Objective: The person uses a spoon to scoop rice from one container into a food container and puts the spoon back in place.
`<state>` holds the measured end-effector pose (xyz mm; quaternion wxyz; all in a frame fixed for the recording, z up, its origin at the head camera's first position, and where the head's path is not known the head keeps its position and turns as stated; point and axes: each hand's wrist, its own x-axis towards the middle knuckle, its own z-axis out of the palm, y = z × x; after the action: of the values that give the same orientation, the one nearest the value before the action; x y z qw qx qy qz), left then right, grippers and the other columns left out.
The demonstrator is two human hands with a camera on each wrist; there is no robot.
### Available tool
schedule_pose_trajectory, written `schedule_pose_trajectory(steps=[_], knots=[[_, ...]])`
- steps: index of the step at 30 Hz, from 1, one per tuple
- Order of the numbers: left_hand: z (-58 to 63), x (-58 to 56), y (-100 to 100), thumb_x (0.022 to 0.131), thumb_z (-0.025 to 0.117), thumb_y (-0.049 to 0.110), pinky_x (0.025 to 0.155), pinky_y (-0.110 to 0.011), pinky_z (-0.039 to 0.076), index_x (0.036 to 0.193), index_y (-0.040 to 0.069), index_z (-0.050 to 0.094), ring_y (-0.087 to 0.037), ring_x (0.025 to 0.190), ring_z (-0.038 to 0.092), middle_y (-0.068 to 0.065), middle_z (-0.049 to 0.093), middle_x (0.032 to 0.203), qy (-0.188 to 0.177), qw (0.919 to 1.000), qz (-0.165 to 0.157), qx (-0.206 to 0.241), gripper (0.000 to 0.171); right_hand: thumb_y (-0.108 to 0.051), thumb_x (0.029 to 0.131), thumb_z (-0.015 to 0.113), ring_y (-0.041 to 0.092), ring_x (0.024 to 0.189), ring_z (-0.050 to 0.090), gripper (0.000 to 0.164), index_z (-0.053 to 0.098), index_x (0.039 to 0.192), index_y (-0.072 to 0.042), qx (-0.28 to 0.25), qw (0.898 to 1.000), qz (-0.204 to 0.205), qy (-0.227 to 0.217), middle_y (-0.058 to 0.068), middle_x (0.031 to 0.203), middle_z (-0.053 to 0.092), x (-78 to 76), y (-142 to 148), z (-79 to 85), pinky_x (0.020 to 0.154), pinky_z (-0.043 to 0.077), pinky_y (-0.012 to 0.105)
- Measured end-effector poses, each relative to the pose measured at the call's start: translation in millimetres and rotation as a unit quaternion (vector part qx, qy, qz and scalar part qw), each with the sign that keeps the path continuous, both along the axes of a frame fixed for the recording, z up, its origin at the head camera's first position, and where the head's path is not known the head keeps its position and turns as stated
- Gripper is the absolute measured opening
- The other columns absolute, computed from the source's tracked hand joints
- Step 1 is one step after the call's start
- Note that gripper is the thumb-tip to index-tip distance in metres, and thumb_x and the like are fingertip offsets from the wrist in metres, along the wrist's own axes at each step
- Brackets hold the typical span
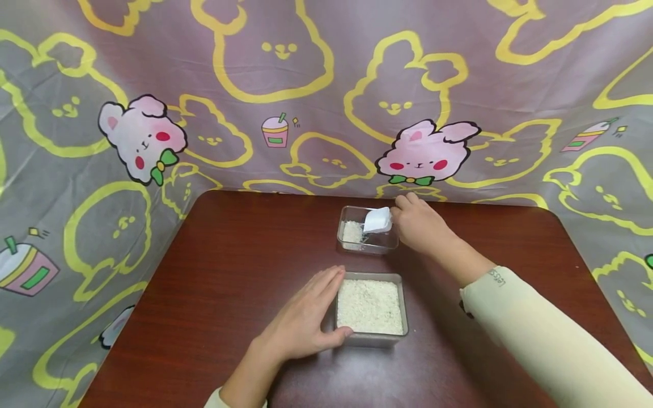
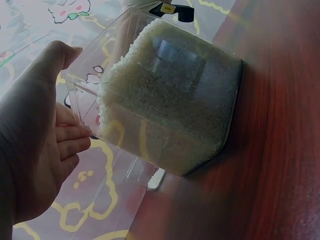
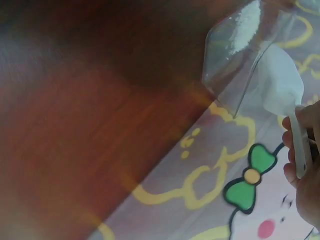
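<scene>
My right hand [image 1: 420, 224] grips the handle of a white scoop [image 1: 378, 221] at the far side of the table. The scoop's bowl is tilted over the right part of a small clear box [image 1: 368, 248], where rice [image 1: 353, 232] lies heaped towards the left. Closer to me stands a deeper clear container [image 1: 374, 340] well filled with rice [image 1: 369, 306]. Along its left side rests my left hand [image 1: 306, 324], fingertips at the far left corner and thumb at the near rim. The left wrist view shows the left fingers [image 2: 72, 142] touching the container's edge, not wrapped round it.
Both boxes stand on a dark red-brown wooden table [image 1: 229, 272], the small one behind the deep one. A patterned cloth [image 1: 316, 51] with cartoon rabbits hangs right behind the table's far edge and along both sides. A few white specks lie beside the deep container.
</scene>
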<state>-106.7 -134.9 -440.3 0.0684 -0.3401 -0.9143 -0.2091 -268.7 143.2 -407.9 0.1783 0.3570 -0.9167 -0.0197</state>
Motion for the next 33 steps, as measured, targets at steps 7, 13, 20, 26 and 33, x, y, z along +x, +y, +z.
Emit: schedule_pose_trajectory(steps=[7,13,20,26,33], knots=[[0.7,-2.0,0.5,0.085,0.064,0.054,0.124,-0.037,0.021,0.154,0.001,0.028,-0.019,0.149,0.025,-0.011,0.031,0.160,0.005,1.0000,-0.005,-0.005,0.094,-0.006,0.091,0.062,0.035,0.090,0.046,0.017,0.070,0.101,0.005,-0.165,0.983,-0.055,-0.054,0.016,0.088,0.055,16.2,23.7,1.5,0.081,0.042,0.046],[0.6,-0.9,-0.6,0.085,0.063,0.055,0.124,-0.037,0.019,0.155,0.001,0.026,-0.020,0.150,0.024,-0.010,0.027,0.162,-0.006,0.9999,-0.002,-0.009,0.095,-0.006,0.089,0.065,0.029,0.090,0.044,0.016,0.071,0.103,0.002,-0.215,0.974,-0.045,-0.058,0.012,0.090,0.057,50.2,33.5,21.6,0.076,0.040,0.042],[1.9,0.5,-0.5,0.085,0.064,0.053,0.123,-0.037,0.021,0.154,0.001,0.026,-0.020,0.150,0.024,-0.010,0.026,0.162,-0.015,0.9999,0.003,-0.004,0.095,-0.012,0.090,0.067,0.022,0.092,0.047,0.016,0.072,0.102,-0.003,-0.211,0.976,0.033,-0.042,0.005,0.093,0.060,92.4,36.8,53.9,0.077,0.040,0.034],[2.0,-0.1,-0.3,0.084,0.066,0.053,0.123,-0.037,0.022,0.155,0.003,0.025,-0.019,0.150,0.024,-0.010,0.027,0.162,-0.022,0.9997,0.006,-0.003,0.096,-0.037,0.106,0.036,0.016,0.087,0.046,0.046,0.070,0.098,-0.007,-0.154,0.979,0.130,-0.022,-0.001,0.091,0.056,124.7,28.4,76.4,0.074,0.038,0.026],[1.5,0.3,1.4,0.084,0.066,0.053,0.122,-0.038,0.024,0.154,0.002,0.027,-0.020,0.149,0.025,-0.009,0.027,0.162,-0.018,0.9998,0.004,-0.004,0.095,0.002,0.079,0.061,0.023,0.081,0.045,0.020,0.070,0.096,0.000,-0.010,0.988,0.151,0.012,0.006,0.085,0.055,143.6,14.7,83.8,0.069,0.044,0.032]])
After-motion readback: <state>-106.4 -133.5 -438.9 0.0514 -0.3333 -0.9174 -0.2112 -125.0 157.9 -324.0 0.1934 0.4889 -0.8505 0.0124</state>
